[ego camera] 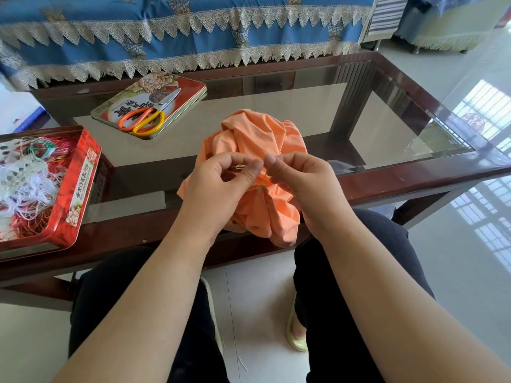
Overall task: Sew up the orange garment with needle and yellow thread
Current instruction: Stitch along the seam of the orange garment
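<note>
While bunching orange garment (257,150), left hand (221,186) pinches yellow thread (240,167) | right hand (301,183) pinches stitches (needle unseen)

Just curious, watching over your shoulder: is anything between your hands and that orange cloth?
Nothing visible. The left hand and right hand both grip the orange garment directly, fingers pinching at the yellow thread.

Orange garment (255,150) bunched on glass table (387,134), near edge. Left hand (221,183) and right hand (301,178) pinch at yellow thread (264,179); needle not discernible. Scissors (146,117) on tin lid (190,89), 10 o'clock of garment. Thread tin (80,183) at 9 o'clock.
</note>
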